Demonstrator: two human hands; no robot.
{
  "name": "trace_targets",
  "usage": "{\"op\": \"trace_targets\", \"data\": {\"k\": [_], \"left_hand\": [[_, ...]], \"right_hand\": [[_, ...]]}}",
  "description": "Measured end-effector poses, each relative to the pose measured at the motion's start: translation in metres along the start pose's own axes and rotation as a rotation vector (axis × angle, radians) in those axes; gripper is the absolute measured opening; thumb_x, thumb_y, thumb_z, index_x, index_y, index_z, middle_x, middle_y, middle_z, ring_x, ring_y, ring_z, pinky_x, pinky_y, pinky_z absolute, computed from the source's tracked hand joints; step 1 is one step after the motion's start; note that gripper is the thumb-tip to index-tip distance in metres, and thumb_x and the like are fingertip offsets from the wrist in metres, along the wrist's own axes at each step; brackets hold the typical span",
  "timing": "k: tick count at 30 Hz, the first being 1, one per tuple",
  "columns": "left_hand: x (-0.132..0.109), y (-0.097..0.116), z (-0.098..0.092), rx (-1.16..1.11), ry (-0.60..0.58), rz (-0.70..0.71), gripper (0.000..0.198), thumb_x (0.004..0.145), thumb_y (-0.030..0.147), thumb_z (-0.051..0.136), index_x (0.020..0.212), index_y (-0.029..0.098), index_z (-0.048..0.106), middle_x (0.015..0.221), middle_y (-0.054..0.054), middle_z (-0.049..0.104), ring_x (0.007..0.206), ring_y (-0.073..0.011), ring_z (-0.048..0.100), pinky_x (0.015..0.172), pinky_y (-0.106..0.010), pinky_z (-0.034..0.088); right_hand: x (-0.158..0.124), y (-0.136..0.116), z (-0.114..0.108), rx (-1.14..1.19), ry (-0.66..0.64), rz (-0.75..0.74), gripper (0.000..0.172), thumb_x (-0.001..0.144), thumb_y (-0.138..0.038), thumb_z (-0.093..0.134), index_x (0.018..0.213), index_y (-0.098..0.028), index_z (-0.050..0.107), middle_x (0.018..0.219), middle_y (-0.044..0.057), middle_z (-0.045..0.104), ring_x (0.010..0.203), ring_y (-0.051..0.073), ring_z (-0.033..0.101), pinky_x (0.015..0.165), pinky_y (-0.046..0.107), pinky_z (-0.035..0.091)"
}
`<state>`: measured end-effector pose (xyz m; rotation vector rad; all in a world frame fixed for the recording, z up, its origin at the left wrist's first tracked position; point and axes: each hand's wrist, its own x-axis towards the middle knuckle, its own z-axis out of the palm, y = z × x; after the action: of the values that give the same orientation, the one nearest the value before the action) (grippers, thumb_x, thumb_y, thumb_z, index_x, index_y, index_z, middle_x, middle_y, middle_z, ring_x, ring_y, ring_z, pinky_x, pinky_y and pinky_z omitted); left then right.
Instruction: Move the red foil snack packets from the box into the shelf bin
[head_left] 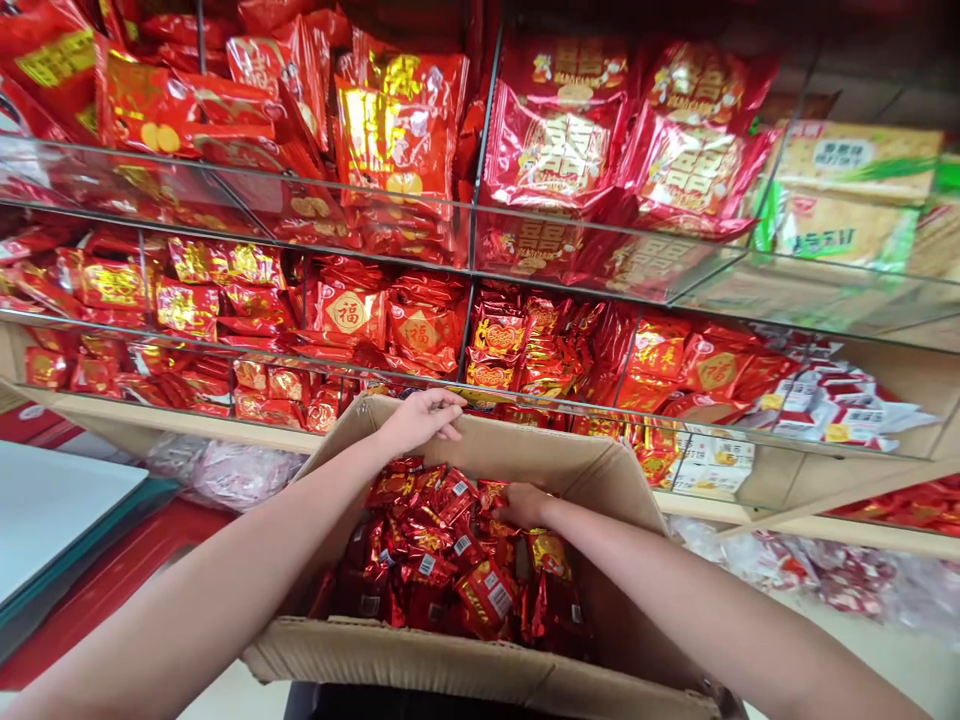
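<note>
A cardboard box (480, 660) stands open before me, holding many small shiny red snack packets (454, 500) with gold print and white barcode labels. My left hand (421, 418) hovers at the box's far rim, just in front of the lowest shelf. Its fingers are loosely bent and apart, with nothing seen in them. Inside the box, toward its far right, my right hand (523, 505) has its fingers closed on a red snack packet (491, 493); the fingertips are partly hidden among the packets.
Tiered shelves with clear dividers hold red snack packs (401, 130), magenta packs (555, 145), green-and-yellow packs (847, 220) and white packets (847, 400). Plastic-wrapped bundles (240, 470) lie below the shelves. At left is a pale flat board or lid (60, 510).
</note>
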<state>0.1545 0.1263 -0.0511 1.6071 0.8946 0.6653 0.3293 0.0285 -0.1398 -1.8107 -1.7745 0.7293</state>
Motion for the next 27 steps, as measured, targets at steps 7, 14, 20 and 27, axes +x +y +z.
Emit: {"op": "trace_targets", "data": {"k": [7,14,20,27], "left_hand": [[-0.015,0.011,0.002,0.111,-0.058,0.076,0.033,0.074,0.043,0.046,0.086,0.014,0.056,0.078,-0.004,0.063,0.061,-0.0116,0.06,0.06,-0.025,0.047],[-0.042,0.023,0.041,-0.03,-0.053,-0.184,0.048,0.077,0.056,0.026,0.093,0.019,0.052,0.068,-0.002,0.064,0.051,-0.0144,0.059,0.042,-0.023,0.043],[-0.038,0.024,0.051,0.153,0.221,0.095,0.039,0.08,0.05,0.03,0.068,0.018,0.049,0.054,0.0,0.053,0.054,-0.0145,0.053,0.051,-0.025,0.041],[-0.034,0.032,0.038,0.311,0.307,0.214,0.035,0.08,0.044,0.034,0.059,0.018,0.043,0.049,0.004,0.043,0.046,-0.0093,0.044,0.048,-0.021,0.036]], "right_hand": [[0.005,-0.026,-0.045,-0.048,-0.108,-0.204,0.032,0.074,-0.036,0.045,0.046,-0.02,0.046,0.044,-0.003,0.043,0.043,0.009,0.036,0.046,0.024,0.03],[-0.009,-0.071,-0.072,0.071,0.279,-0.177,0.027,0.085,-0.036,0.025,0.07,-0.021,0.042,0.061,0.0,0.049,0.057,0.013,0.046,0.055,0.024,0.034],[-0.014,-0.077,-0.065,0.147,0.399,-0.156,0.026,0.086,-0.035,0.025,0.072,-0.022,0.042,0.061,-0.001,0.047,0.055,0.013,0.045,0.056,0.024,0.034],[-0.017,-0.085,-0.078,0.563,0.11,-0.274,0.025,0.077,-0.035,0.046,0.098,-0.021,0.044,0.095,0.003,0.057,0.085,0.014,0.055,0.075,0.027,0.043]]}}
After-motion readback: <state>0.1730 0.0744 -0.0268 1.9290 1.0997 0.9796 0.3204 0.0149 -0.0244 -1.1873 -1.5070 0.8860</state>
